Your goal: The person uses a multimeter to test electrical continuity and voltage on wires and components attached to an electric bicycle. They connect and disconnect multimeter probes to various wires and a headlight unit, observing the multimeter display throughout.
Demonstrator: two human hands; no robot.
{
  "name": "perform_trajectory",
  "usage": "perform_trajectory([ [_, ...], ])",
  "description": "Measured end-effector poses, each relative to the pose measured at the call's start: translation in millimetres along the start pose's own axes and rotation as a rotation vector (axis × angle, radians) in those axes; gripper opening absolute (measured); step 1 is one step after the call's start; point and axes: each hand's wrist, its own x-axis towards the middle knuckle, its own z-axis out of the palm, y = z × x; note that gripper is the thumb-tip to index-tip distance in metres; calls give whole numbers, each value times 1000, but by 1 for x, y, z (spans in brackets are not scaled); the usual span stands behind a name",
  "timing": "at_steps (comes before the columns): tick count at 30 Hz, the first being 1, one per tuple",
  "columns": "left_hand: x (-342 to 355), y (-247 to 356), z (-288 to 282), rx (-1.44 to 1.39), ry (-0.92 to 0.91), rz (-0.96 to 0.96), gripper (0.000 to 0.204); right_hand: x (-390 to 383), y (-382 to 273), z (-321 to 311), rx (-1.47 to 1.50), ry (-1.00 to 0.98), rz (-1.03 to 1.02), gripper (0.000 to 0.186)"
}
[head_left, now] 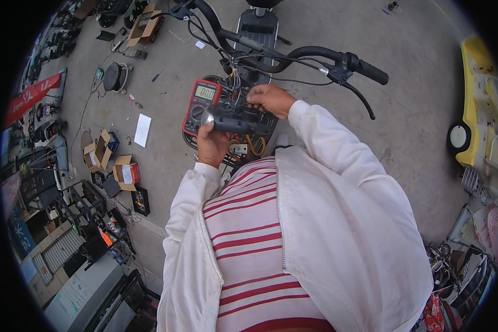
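Observation:
My left hand [212,146] is closed on a dark plastic housing [235,123] with a rounded, shiny silver end, probably a headlight unit. It is held level in front of the scooter's handlebar [315,52]. Fingers pinched, my right hand [272,100] is at the thin coloured wires [235,82] just above the housing; what sits between the fingertips is too small to make out. A red-and-black digital multimeter [205,94], its display lit, lies beside the housing on the left. Below the housing, an orange cable [257,146] loops near the front rack.
The scooter's footboard [256,30] stretches away behind the handlebar. On the left floor lie opened cardboard boxes [100,150], a white sheet [142,130], a screwdriver [157,75] and a cable reel [115,77]. A yellow vehicle [473,105] stands at the right.

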Motion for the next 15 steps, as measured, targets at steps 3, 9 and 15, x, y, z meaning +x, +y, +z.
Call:
perform_trajectory([
  [3,-1,0,1,23,12,29,54,0,0,0,3,-14,-2,20],
  [9,1,-2,-9,57,11,75,53,-3,1,5,-80,-1,-61,29],
  [15,-7,5,10,152,27,131,71,-6,1,8,-183,67,-128,34],
])
